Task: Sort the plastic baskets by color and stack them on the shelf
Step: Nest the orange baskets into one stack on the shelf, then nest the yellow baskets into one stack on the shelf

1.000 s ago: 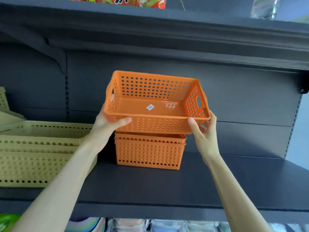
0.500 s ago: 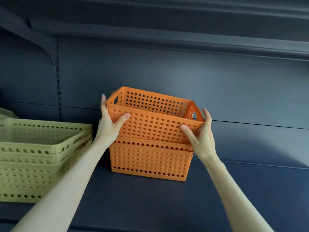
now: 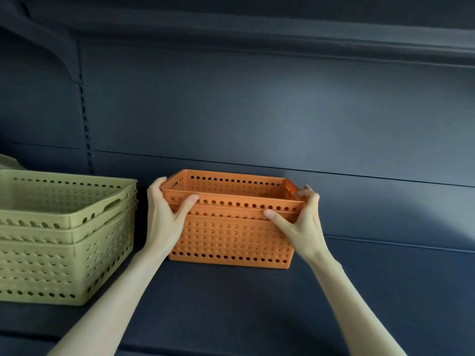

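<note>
An orange perforated basket point(image 3: 231, 199) sits nested inside the orange stack point(image 3: 231, 242) on the dark shelf point(image 3: 257, 304), only its rim band showing above the one below. My left hand point(image 3: 167, 217) grips its left end, thumb on the front wall. My right hand point(image 3: 300, 224) grips the right end, thumb pressed on the front rim. A stack of olive-green baskets point(image 3: 59, 235) stands to the left of the orange ones, apart from them.
The shelf's dark back panel point(image 3: 282, 111) rises behind the baskets, with a slotted upright point(image 3: 86, 119) at the left. An upper shelf's underside point(image 3: 257, 29) overhangs. Bare shelf surface extends to the right of the orange stack.
The orange basket in both hands has come down from above the stack and sunk fully into the orange basket below. The view has dropped closer to the shelf.
</note>
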Demonstrator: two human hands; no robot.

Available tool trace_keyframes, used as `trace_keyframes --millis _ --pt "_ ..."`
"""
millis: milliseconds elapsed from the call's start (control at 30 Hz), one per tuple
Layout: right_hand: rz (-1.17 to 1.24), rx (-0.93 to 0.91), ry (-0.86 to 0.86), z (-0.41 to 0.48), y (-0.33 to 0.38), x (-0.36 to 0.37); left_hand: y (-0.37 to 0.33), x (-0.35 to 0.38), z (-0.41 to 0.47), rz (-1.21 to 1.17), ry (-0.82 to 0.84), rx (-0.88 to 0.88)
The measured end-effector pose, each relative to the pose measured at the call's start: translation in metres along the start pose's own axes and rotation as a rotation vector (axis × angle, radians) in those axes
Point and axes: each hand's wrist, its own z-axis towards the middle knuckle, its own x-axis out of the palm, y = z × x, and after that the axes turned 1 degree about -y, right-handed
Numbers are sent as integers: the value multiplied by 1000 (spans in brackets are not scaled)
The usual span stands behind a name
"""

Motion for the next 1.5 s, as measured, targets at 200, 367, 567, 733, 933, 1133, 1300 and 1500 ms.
trace_keyframes --millis 200,367,567,733,933,1133,1300,1500 --pt "-36 -40 -16 2 4 9 5 -7 -3 170 -21 108" --pt "-137 -28 3 1 11 4 -1 -11 -6 310 5 126" --pt "-436 -1 101 2 26 -14 -24 -28 -5 725 150 53" --pt "-521 -113 83 -3 59 -22 -60 -56 -7 807 195 296" --pt "-314 -267 61 -38 124 2 -100 -122 -23 674 112 437" --pt "-183 -389 85 -91 186 60 -99 -222 -44 596 66 486" --pt "-117 -422 135 -151 235 142 -69 -333 -66 685 62 429" --pt "-94 -399 173 -208 287 238 -28 -449 -71 745 76 349"
